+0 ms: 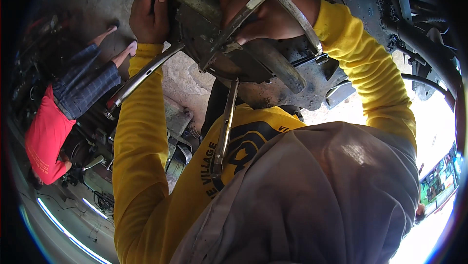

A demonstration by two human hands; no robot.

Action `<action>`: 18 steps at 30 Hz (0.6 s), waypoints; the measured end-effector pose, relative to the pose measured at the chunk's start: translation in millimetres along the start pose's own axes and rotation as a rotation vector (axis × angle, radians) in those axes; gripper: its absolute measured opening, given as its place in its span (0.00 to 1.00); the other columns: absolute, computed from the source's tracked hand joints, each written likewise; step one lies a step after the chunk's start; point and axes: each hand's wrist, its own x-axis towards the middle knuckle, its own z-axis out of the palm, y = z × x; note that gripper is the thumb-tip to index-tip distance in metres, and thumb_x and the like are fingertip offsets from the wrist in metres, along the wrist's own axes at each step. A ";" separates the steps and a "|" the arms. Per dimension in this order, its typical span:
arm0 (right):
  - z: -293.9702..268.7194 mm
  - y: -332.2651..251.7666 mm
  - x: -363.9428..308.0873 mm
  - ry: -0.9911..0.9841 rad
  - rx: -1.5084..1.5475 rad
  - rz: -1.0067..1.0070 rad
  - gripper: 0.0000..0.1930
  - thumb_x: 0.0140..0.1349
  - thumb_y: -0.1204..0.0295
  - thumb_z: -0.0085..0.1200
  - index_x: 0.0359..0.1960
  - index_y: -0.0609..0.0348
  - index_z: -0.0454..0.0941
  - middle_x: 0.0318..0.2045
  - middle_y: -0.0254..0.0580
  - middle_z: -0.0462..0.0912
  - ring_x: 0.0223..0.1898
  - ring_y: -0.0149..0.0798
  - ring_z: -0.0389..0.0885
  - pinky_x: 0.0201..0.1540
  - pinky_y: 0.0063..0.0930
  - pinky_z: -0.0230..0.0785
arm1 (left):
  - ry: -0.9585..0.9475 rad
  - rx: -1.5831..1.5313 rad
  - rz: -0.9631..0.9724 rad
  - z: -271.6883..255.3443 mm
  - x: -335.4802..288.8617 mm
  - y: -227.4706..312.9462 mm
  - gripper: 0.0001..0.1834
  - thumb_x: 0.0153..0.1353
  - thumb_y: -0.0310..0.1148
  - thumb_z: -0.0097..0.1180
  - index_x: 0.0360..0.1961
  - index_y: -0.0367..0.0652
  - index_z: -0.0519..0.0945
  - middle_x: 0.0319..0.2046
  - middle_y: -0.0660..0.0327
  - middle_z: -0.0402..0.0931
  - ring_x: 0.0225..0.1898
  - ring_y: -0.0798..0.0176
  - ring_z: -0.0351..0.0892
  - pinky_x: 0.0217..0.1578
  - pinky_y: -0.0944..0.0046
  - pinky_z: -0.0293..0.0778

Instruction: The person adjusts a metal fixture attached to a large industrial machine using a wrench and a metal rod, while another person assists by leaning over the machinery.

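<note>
Metal bars (244, 16) crowd the right hand (274, 22), the left hand (147, 18) curls at dark metalwork's (193, 28) edge, both grips unclear.

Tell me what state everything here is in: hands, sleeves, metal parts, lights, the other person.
Left hand: curled at the edge of the dark metal assembly; grip partly hidden.
Right hand: partly hidden behind metal bars.
Yellow sleeves: down to the wrists.
Left shiny handle: slanted, crossing a sleeve.
Other shiny handle: steeper, before the shirt.
Tube lights: lit.
Person in red: beside machinery.
</note>
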 end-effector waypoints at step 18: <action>-0.1 1.3 1.0 -0.165 0.601 0.283 0.11 0.64 0.78 0.58 0.47 0.64 0.76 0.42 0.36 0.84 0.50 0.29 0.79 0.54 0.23 0.70 | -0.004 -0.003 0.026 -0.4 2.1 1.9 0.13 0.67 0.39 0.55 0.43 0.42 0.83 0.37 0.54 0.82 0.38 0.50 0.81 0.41 0.58 0.74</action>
